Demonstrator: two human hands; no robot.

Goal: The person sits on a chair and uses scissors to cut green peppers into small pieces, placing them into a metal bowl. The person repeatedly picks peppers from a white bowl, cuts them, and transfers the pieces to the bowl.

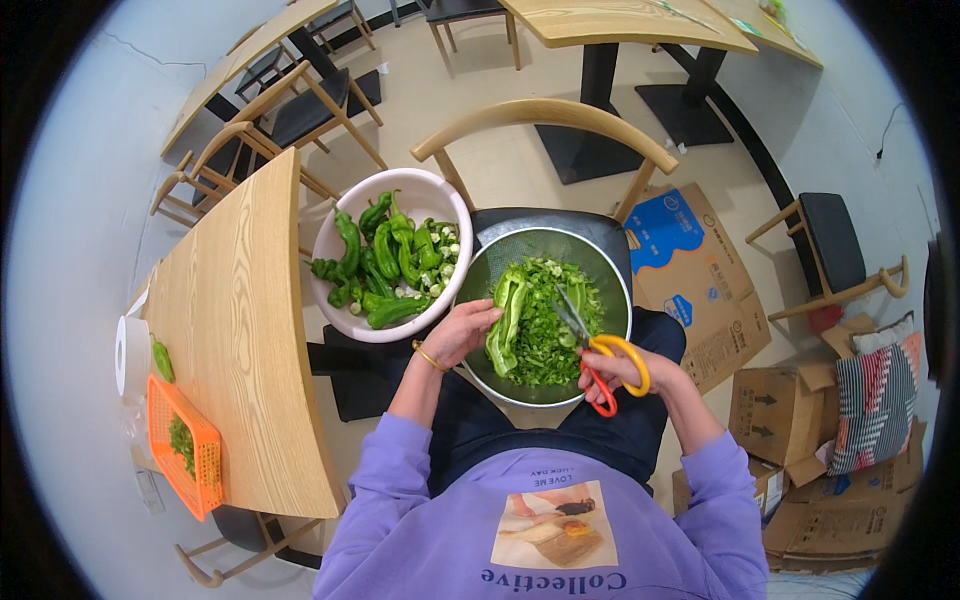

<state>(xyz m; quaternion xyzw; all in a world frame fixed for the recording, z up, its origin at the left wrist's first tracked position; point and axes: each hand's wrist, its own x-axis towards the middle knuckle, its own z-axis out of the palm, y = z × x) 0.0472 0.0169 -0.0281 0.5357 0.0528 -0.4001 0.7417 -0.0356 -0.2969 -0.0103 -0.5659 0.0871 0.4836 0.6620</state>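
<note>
My left hand [467, 332] pinches a split green pepper [509, 322], its pale inner side showing, over a metal strainer bowl [484, 375]. Chopped green pepper pieces [550, 358] heap up inside that bowl, which sits between my thighs and the chair seat. In my right hand [640, 375] is a pair of scissors [622, 362] with one orange-yellow and one red handle loop. Its blades point up and left over the chopped pieces, to the right of the split pepper. Left of the strainer stands a pale pink basin [330, 215] holding whole green peppers [385, 250] and cut-off stem ends [441, 240].
A wooden table [245, 330] on the left bears an orange basket [205, 480], a single green pepper [162, 358] and a white roll [130, 358]. A wooden-backed chair [545, 112] stands directly ahead. Flattened cardboard [715, 310] lies on the right, with boxes [780, 410] and a striped cushion [875, 405] nearer.
</note>
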